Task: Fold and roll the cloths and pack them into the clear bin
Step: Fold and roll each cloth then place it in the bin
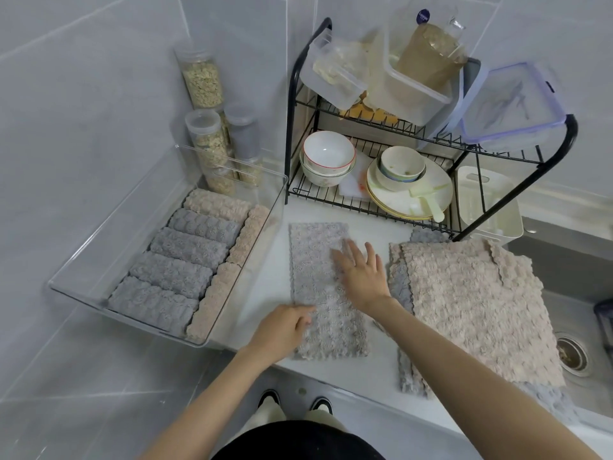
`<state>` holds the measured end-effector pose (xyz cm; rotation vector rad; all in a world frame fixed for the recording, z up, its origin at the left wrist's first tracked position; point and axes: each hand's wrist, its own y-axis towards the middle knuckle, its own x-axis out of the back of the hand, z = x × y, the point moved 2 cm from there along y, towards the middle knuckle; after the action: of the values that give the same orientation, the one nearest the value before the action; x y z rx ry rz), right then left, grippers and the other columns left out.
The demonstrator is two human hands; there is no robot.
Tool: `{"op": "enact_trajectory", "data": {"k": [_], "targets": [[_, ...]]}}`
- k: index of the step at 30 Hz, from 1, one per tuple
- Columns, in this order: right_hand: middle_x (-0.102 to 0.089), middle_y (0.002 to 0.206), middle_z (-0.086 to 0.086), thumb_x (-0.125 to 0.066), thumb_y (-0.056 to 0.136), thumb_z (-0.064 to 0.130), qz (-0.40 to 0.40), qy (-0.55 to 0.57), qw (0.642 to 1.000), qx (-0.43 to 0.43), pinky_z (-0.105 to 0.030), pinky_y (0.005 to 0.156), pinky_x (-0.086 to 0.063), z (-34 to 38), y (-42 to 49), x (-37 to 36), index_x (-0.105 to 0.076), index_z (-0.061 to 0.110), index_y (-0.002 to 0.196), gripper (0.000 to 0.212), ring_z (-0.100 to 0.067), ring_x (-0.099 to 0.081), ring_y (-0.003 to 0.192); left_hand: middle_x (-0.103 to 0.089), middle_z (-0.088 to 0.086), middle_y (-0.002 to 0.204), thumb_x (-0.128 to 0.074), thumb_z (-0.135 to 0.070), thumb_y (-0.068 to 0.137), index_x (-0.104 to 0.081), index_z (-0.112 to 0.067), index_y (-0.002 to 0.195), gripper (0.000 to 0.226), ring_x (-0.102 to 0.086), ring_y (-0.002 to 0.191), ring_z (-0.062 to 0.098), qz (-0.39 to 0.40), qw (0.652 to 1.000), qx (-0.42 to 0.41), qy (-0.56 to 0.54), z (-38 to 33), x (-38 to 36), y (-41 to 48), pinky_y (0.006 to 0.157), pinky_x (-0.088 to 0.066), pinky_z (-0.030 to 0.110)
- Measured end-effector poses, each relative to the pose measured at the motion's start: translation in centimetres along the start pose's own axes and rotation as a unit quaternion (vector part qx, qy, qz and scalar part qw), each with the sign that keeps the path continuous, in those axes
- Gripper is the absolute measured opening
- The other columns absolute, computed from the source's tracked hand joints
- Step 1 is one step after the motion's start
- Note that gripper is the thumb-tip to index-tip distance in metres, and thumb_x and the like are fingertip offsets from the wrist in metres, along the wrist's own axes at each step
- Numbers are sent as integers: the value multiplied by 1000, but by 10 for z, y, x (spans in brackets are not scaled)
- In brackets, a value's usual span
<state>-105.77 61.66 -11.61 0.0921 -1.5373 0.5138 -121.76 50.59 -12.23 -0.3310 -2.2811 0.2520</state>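
- The grey cloth (318, 260) lies flat on the worktop (381, 363) in front of you, folded into a long, narrow strip running away from you.
- Your right hand (361, 277) lies palm down on the strip's right side, its grip wide, with the fingers spread and straight.
- Your left hand (285, 328) touches the strip's near left edge with bent fingers. I cannot tell whether its grip pinches the edge or only presses on it.
- The clear bin (116, 247) stands just left of the strip. The rolled cloths (185, 247) in it lie side by side, grey and beige, with a line of beige rolls along its right wall.
- To your right, a stack of flat cloths (471, 293) sits beside the sink (570, 293), beige on top and grey beneath.
- A dish rack (292, 94) stands behind the strip.
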Motion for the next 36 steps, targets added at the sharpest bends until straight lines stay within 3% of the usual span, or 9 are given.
{"op": "enact_trajectory", "data": {"k": [3,6,9,14,23,25,27,31,36], "targets": [[-32,145,-9,-43,94,11,-51,67,996,30,-43,105,-33,-2,-18,9,-41,19,138,44,-33,-26,131,-63,-10,115,-43,-15,97,-58,-25,126,34,-54,104,8,-39,999,-29,16,2,2,-1,88,-46,24],[-49,126,-5,-46,95,15,-26,111,989,96,-35,92,-43,-5,-45,12,-54,13,122,29,-25,-43,115,-62,-10,115,-50,-19,95,-64,-22,117,26,-50,108,11,-77,993,-71,61,7,6,-2,90,-42,23],[-51,121,-1,-49,91,14,47,104,981,154,-31,82,-44,-9,-71,5,-57,14,116,26,-21,-48,111,-59,-12,112,-56,-24,91,-65,-22,113,23,-47,108,10,-59,988,-102,98,10,6,-6,88,-39,21],[-38,132,-1,-54,85,17,112,34,977,180,-24,82,-36,-17,-102,-15,-44,17,130,46,-20,-36,121,-54,-11,110,-61,-38,85,-63,-24,112,30,-41,107,8,-18,979,-149,138,7,-5,-14,88,-39,25],[-58,106,-2,-64,71,9,-57,67,973,214,-33,52,-55,-21,-112,-41,-49,19,107,40,-23,-59,88,-53,-13,100,-61,-45,65,-57,-29,99,38,-49,95,10,-25,958,-171,229,11,-23,-23,77,-45,27],[-62,98,0,-53,78,16,-80,87,972,202,-29,54,-54,-20,-111,-40,-57,17,98,20,-21,-62,82,-54,-13,98,-61,-41,63,-57,-29,97,36,-52,93,11,-39,955,-172,238,11,-24,-23,75,-45,27],[-66,94,-1,-43,84,21,-78,149,973,158,-29,59,-54,-21,-110,-38,-62,15,98,25,-23,-63,79,-55,-13,97,-58,-42,62,-57,-28,95,36,-52,91,12,-53,953,-171,244,10,-24,-23,74,-46,28],[-70,95,-3,-52,88,12,-58,294,953,44,-36,72,-53,-32,-104,-37,-65,15,105,22,-23,-67,83,-58,-13,97,-62,-45,59,-55,-26,98,44,-54,88,11,-75,953,-156,249,11,-27,-23,72,-47,28],[-69,81,-2,-54,88,11,-38,326,945,12,-41,71,-53,-36,-99,-38,-64,20,99,18,-19,-65,74,-67,-9,93,-76,-19,70,-66,-21,96,28,-62,86,16,-124,967,-113,190,17,-26,-19,70,-48,30]]}}
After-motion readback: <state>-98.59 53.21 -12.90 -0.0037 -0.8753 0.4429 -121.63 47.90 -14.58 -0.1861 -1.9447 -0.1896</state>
